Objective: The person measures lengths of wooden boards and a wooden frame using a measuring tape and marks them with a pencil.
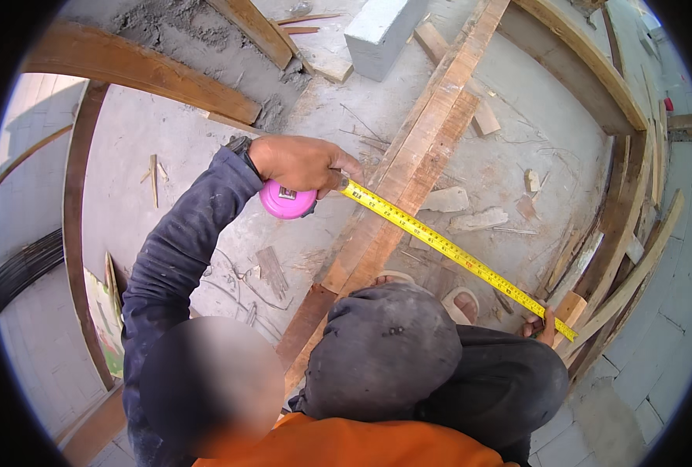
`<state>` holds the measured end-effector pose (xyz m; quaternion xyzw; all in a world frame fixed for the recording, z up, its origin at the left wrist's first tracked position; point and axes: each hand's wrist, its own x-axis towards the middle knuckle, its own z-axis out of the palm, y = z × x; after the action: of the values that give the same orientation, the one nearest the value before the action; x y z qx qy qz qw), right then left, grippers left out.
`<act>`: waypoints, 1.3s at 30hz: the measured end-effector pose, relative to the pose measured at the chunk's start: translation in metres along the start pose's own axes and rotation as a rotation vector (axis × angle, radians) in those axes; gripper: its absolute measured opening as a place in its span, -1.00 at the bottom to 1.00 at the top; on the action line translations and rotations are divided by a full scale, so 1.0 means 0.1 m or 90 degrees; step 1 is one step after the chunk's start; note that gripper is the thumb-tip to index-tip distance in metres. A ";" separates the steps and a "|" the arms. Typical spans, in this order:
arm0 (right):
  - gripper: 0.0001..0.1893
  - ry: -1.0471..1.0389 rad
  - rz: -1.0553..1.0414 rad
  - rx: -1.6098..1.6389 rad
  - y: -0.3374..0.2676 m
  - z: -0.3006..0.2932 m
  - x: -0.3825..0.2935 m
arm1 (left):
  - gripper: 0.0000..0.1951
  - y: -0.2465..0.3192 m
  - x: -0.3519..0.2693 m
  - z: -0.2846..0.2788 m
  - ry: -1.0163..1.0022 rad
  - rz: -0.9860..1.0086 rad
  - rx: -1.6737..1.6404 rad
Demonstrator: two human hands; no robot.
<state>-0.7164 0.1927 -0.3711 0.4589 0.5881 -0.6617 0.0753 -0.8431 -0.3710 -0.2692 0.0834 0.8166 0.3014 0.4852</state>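
My left hand [305, 163], with a watch at its wrist, is closed around a pink tape measure [287, 200], its fingers at the start of the drawn-out yellow blade [439, 242]. The blade slants down to the right, crossing above a long built-up timber beam [407, 192]. At my right knee, my right hand [541, 328] grips the blade near its free end, beside the end of a short wooden block [571, 306]. Part of the right hand is hidden behind the blade and my knee.
A grey block [381, 38] stands beyond the beam. Wood offcuts [479, 219] and bits of wire lie on the dusty concrete floor. Curved-looking formwork boards [632, 245] run along the right. A thick timber [141, 70] and wet mortar [188, 29] are at the upper left.
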 end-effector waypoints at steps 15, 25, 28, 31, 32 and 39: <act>-0.49 -0.166 0.057 -0.019 -0.24 0.27 -0.33 | -0.72 -0.06 0.00 0.18 0.021 -0.033 -0.156; -0.54 -0.332 0.091 0.075 0.08 0.35 -0.18 | -0.58 -0.10 -0.04 0.02 0.022 -0.059 -0.112; -0.54 -0.295 0.083 0.123 0.05 0.36 -0.20 | -0.57 -0.15 0.00 0.01 0.010 -0.069 -0.129; -0.53 -0.256 0.058 0.117 0.02 0.29 -0.16 | -0.58 -0.13 0.08 0.02 -0.004 -0.079 -0.136; -0.52 -0.249 0.045 0.099 0.02 0.26 -0.15 | -0.59 -0.16 0.14 0.02 -0.011 -0.082 -0.140; -0.55 -0.243 0.076 0.113 -0.02 0.28 -0.11 | -0.65 -0.42 0.14 -0.03 -0.046 -0.130 -0.224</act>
<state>-0.7259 0.1649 -0.3653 0.3638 0.4743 -0.7804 0.1834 -0.8459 -0.3998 -0.3026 -0.0751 0.7376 0.3851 0.5496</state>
